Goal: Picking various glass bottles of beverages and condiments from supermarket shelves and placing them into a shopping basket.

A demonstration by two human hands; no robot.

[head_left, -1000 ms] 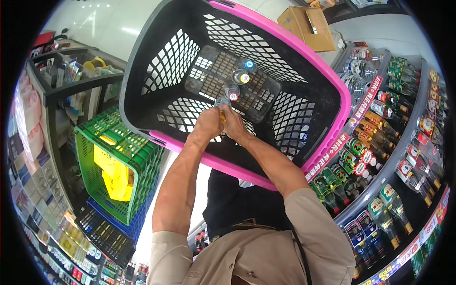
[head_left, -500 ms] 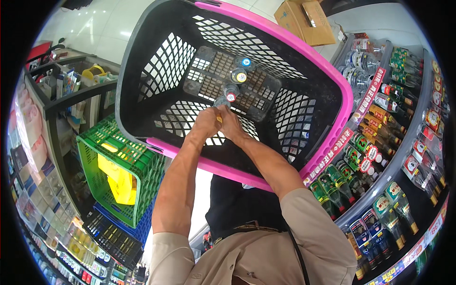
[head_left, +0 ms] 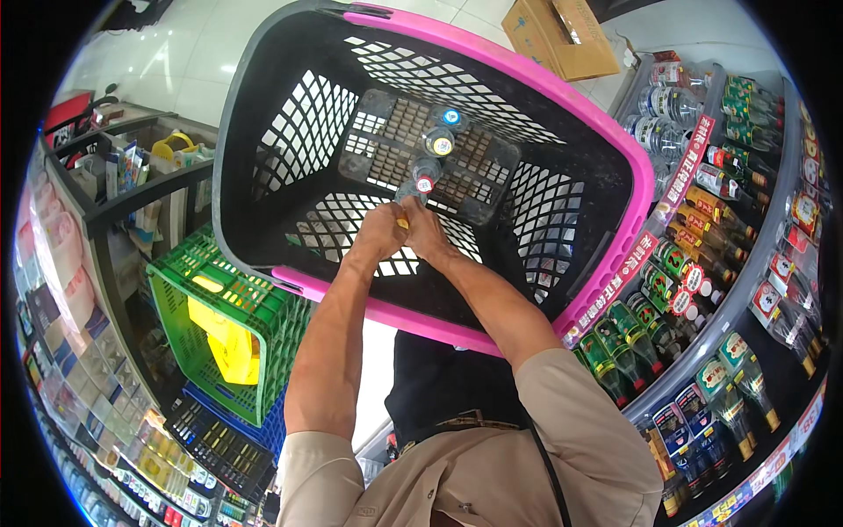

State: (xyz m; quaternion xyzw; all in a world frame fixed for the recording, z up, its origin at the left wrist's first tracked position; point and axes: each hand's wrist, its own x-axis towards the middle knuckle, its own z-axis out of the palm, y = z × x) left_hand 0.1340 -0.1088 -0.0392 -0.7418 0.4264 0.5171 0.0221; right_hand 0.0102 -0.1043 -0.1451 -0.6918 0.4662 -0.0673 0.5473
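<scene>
Hands (head_left: 380, 234) on bottle (head_left: 407, 190) inside basket (head_left: 241, 176); tiled floor (head_left: 195, 61) beyond.

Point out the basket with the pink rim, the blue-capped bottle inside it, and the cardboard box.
Pink-rimmed black basket (head_left: 643, 180): head view, on the rim's right side.
Blue-capped bottle (head_left: 451, 117): head view, on its cap.
Cardboard box (head_left: 538, 39): head view, on its left side.

wide fisheye view from the head, looking steeply down, close above the black basket (head_left: 580, 180)
</scene>
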